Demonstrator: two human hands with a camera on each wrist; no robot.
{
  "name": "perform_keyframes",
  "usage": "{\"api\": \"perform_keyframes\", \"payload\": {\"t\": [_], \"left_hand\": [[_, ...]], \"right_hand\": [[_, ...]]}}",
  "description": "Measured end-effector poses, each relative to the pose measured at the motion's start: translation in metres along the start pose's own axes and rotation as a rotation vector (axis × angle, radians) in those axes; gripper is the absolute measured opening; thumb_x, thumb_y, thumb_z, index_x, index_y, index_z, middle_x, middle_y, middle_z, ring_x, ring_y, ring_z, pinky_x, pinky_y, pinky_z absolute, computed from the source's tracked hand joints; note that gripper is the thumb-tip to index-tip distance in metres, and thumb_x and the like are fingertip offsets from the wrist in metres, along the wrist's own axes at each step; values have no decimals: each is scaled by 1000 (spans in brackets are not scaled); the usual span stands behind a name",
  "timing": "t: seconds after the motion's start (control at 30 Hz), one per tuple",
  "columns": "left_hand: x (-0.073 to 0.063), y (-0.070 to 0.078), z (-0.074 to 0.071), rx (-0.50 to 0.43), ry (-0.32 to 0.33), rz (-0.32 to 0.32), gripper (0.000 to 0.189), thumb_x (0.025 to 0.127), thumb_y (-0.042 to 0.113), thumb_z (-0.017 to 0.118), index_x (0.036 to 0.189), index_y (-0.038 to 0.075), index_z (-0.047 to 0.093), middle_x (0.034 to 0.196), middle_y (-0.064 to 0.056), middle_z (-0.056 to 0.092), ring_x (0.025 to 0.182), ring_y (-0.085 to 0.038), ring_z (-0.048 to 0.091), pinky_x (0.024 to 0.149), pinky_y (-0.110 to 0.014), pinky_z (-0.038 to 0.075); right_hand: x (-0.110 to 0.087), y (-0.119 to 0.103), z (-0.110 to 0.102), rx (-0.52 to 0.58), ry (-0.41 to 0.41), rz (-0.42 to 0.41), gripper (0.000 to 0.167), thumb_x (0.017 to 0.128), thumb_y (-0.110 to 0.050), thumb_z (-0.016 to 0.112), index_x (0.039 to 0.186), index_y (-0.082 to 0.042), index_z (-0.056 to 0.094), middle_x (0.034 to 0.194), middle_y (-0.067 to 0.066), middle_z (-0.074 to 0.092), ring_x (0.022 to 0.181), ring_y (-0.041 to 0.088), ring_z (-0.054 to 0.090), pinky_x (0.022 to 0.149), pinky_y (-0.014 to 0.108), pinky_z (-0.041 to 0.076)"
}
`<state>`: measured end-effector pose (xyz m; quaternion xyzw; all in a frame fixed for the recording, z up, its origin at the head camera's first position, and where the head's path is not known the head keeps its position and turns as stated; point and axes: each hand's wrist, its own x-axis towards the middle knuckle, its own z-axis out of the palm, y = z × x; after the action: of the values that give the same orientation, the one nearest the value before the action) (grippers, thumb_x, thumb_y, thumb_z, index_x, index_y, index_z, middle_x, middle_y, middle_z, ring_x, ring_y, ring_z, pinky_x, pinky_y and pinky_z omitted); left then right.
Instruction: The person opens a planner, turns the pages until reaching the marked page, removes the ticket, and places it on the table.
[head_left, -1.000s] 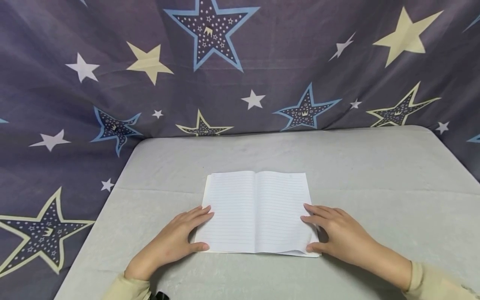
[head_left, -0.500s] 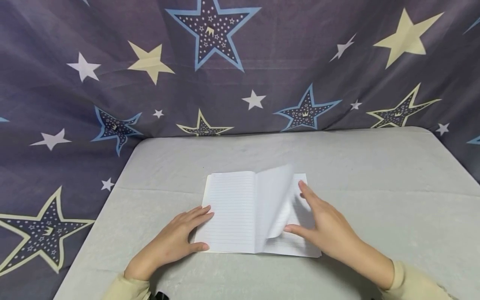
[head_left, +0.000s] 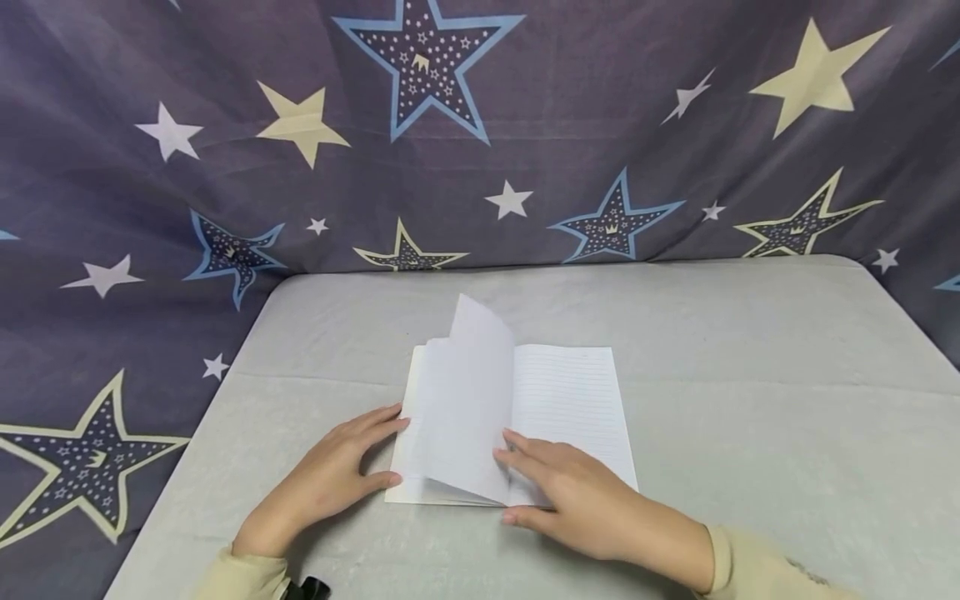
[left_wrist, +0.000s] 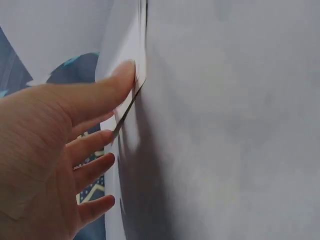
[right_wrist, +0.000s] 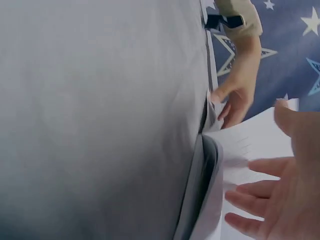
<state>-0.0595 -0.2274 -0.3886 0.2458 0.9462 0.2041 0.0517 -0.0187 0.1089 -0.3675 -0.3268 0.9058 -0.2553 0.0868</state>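
A lined notebook (head_left: 573, 396) lies open on the pale grey cloth. One leaf (head_left: 471, 392) stands lifted and curved over the left half, its top corner sticking up past the notebook's far edge. My left hand (head_left: 326, 471) rests by the left edge, fingers spread, thumb tip near the lower left corner. In the left wrist view the thumb lies along the paper's edge. Near the spine, my right hand (head_left: 588, 500) has its fingers loosely extended against the base of the turning leaf. The right wrist view shows that palm (right_wrist: 295, 200) facing the paper with nothing gripped.
Pale grey cloth (head_left: 750, 433) covers the surface around the notebook. Behind and to the left hangs a dark curtain (head_left: 570, 100) with printed stars. A black strap (head_left: 307, 589) sits at the left wrist below a beige sleeve (head_left: 243, 575).
The right hand has moved left from the notebook's right edge to the spine, and a leaf has swung from the right side over to the left. The left hand has shifted slightly left.
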Motion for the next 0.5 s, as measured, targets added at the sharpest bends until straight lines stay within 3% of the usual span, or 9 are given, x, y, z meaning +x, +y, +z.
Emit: {"api": "perform_keyframes", "payload": {"t": [0.17,0.33,0.5], "left_hand": [[-5,-5,-9,-40,64,-20,54,91,25,73,141,12,56,148,-10,49,134,-36,46,108,-57,37],[-6,-5,-16,-63,122,-52,49,95,20,68,141,10,55,148,-6,50,135,-32,45,111,-53,35],[0,3,-11,-55,106,-10,53,93,21,71,142,11,55,150,-5,47,138,-31,43,111,-53,34]], "right_hand": [[-4,0,6,-63,-89,-42,67,95,-61,51,143,-16,54,158,6,35,141,21,37,112,46,36],[-6,3,8,-100,-119,-69,63,95,-57,55,143,-16,54,158,8,33,144,22,33,113,47,35],[-6,5,9,-124,-108,-110,60,96,-52,57,143,-15,54,158,10,34,144,24,34,112,47,36]]}}
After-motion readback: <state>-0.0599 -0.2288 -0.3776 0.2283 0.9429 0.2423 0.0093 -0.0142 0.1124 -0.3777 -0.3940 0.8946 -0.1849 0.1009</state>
